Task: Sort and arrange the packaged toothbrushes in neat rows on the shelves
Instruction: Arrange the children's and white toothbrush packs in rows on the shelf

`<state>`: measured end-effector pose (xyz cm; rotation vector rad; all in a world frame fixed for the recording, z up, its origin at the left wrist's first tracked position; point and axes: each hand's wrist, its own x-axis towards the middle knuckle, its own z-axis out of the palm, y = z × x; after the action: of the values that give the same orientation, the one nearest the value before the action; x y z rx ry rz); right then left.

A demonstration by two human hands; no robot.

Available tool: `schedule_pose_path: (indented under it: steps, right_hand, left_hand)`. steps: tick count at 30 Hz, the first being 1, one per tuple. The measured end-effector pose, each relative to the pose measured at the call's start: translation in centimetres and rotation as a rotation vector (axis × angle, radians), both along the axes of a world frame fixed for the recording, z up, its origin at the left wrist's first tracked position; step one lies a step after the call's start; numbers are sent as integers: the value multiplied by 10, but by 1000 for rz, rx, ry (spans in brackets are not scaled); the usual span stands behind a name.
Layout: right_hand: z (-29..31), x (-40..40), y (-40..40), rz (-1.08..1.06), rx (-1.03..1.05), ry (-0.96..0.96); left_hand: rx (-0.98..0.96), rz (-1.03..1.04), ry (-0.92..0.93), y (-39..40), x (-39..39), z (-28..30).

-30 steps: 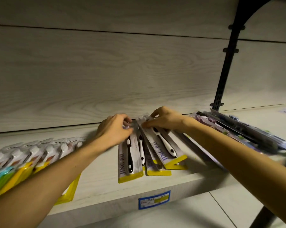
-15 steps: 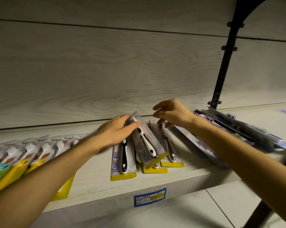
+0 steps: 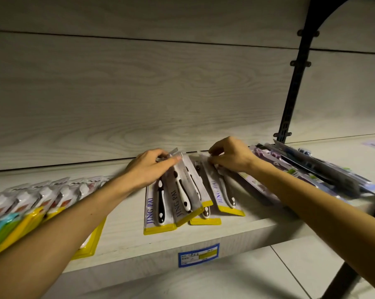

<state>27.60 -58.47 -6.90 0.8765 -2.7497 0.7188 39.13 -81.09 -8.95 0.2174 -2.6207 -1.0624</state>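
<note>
Several grey-and-yellow toothbrush packs lie fanned in the middle of the pale wood shelf [image 3: 126,236]. My left hand [image 3: 148,169] pinches the top of a tilted pack with a white brush [image 3: 183,196], which overlaps the leftmost pack with a black brush [image 3: 154,210]. My right hand [image 3: 230,155] pinches the top of the rightmost pack [image 3: 222,195]. Another pack [image 3: 205,220] lies partly hidden between them.
A row of overlapping yellow and teal packs [image 3: 31,203] fills the shelf's left end. Purple and blue packs [image 3: 316,171] are piled on the right, near a black bracket upright [image 3: 290,100]. A blue price label [image 3: 198,254] sits on the shelf's front edge.
My right hand came down from above the packs and took hold of the rightmost pack's top. My left hand kept its hold on the white-brush pack.
</note>
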Motion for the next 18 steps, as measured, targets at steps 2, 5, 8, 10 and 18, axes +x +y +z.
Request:
schedule_pose_path:
  steps: [2,5,8,10,18]
  right_hand:
    - [2,-4,3,10,-183,-81]
    - [7,-5,8,85,-359,-83]
    - [19,1,3,205,-345,-3]
    - [30,6,-6,260,-326,36]
    - [44,40,-66,302,-76,113]
  left_hand:
    - [-32,-8,6,-1,1,-2]
    - [-63,-13,8,-1,0,-3]
    - [-43,-47,-18,-1,-2,-3]
    - [88,-32,-21,-2,-6,1]
    - [542,43,-17,-31,-6,29]
